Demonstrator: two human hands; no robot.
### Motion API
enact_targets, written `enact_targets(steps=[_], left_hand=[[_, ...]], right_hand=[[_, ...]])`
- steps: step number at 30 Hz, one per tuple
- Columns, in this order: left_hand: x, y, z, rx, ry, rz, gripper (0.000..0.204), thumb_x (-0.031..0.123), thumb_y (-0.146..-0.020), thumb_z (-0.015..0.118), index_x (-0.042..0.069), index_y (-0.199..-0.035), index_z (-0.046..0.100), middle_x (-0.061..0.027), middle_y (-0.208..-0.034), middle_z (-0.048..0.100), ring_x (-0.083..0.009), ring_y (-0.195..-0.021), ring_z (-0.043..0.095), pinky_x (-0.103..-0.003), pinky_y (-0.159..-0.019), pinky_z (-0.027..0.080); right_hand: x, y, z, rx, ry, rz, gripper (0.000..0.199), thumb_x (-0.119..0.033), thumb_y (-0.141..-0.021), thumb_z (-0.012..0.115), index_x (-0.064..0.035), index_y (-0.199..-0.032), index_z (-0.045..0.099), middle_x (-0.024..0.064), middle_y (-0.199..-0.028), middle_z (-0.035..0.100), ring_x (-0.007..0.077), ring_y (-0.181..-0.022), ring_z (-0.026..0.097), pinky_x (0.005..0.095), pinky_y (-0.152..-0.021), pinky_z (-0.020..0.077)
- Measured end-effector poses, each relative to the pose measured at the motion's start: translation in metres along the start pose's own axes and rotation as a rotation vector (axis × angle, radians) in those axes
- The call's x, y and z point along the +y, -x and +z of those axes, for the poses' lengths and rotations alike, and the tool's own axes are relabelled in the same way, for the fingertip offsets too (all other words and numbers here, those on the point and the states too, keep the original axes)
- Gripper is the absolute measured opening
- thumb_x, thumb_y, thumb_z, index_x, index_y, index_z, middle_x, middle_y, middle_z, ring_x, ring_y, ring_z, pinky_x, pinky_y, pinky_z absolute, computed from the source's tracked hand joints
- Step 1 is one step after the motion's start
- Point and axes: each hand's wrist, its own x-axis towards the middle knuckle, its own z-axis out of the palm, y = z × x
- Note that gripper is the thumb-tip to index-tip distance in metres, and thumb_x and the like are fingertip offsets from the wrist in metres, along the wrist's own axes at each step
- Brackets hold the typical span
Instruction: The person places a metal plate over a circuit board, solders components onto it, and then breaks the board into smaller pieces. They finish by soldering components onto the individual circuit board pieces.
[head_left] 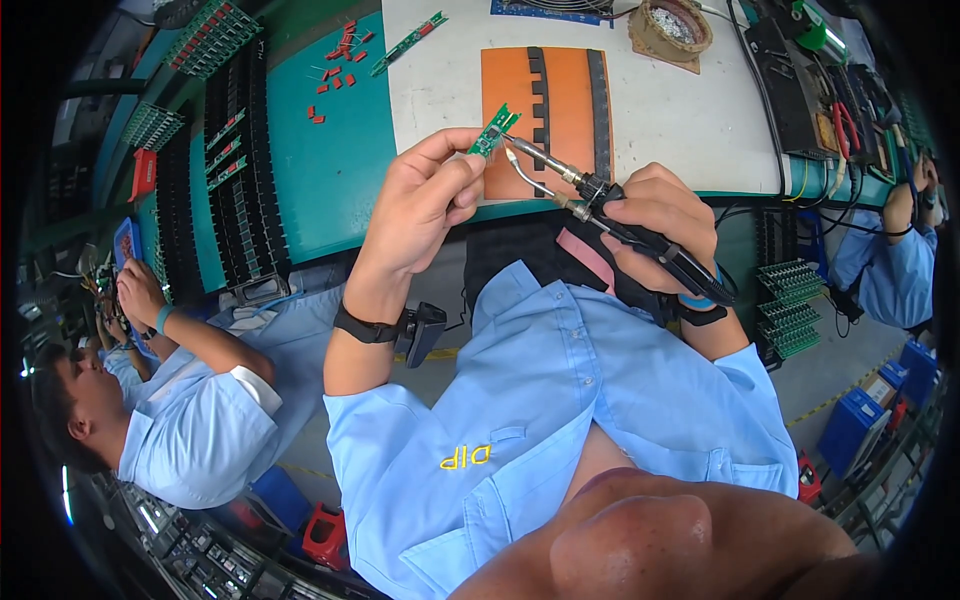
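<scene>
My left hand (425, 205) pinches a small green circuit board (487, 141) between thumb and fingers, tilted above the near part of an orange mat (507, 85). Wrapped around the black handle of a soldering iron (665, 255) is my right hand (665, 220). Two metal prongs run forward from that handle, one straight and one curved. Their ends meet close to the board's right edge; whether they touch it I cannot tell. Black ribbed strips (540, 100) lie on the mat.
Red components (345, 75) lie scattered at the far left, near another green board (408, 45). A round container (670, 28) of pale granules stands at the back. Black racks (240, 190) hold boards on the left. Co-workers (200, 420) sit to both sides. Red-handled pliers (848, 130) are at right.
</scene>
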Motion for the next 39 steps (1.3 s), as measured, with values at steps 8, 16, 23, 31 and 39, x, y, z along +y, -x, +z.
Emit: enact_targets(steps=[8,16,23,31,39], left_hand=[[0.000,0.000,0.001,0.005,-0.008,0.000,0.023,0.006,-0.103,0.058,-0.003,-0.124,0.063,0.0063,-0.070,0.046,-0.0028,-0.061,0.037,-0.020,-0.052,0.029],[0.001,-0.001,0.003,0.020,-0.021,0.002,0.024,0.006,-0.103,0.058,-0.003,-0.124,0.062,0.0054,-0.071,0.047,-0.0028,-0.061,0.037,-0.020,-0.052,0.029],[-0.001,-0.003,0.000,0.005,-0.017,0.014,0.024,0.005,-0.103,0.058,-0.003,-0.125,0.062,0.0050,-0.073,0.048,-0.0029,-0.062,0.038,-0.020,-0.052,0.029],[-0.003,-0.011,-0.013,0.088,-0.134,0.071,0.026,0.006,-0.102,0.059,-0.003,-0.126,0.063,0.0027,-0.079,0.053,-0.0037,-0.065,0.042,-0.022,-0.054,0.033],[0.027,-0.079,-0.051,0.390,-1.218,0.635,0.029,0.008,-0.093,0.069,0.005,-0.122,0.070,-0.0060,-0.089,0.064,-0.0194,-0.077,0.058,-0.033,-0.070,0.047]], right_hand=[[0.001,0.000,-0.001,-0.014,0.006,-0.009,0.044,0.006,-0.063,0.077,0.0031,-0.106,0.070,0.0145,-0.085,0.064,0.0285,-0.072,0.059,0.0369,-0.064,0.0478],[0.002,-0.002,-0.001,-0.016,0.014,-0.023,0.043,0.006,-0.064,0.078,0.0030,-0.106,0.070,0.0143,-0.086,0.064,0.0284,-0.072,0.059,0.0368,-0.064,0.0479],[0.004,0.001,-0.012,0.003,0.020,0.006,0.044,0.007,-0.066,0.078,0.0028,-0.109,0.069,0.0145,-0.086,0.064,0.0286,-0.074,0.059,0.0370,-0.066,0.0480],[0.056,0.003,-0.049,0.576,0.216,0.428,0.044,0.001,-0.087,0.077,0.0027,-0.130,0.065,0.0100,-0.106,0.070,0.0148,-0.094,0.064,0.0297,-0.085,0.0530],[0.064,0.015,-0.046,0.489,0.203,0.414,0.043,0.000,-0.091,0.075,0.0011,-0.132,0.064,0.0087,-0.114,0.070,0.0116,-0.100,0.066,0.0256,-0.088,0.0533]])
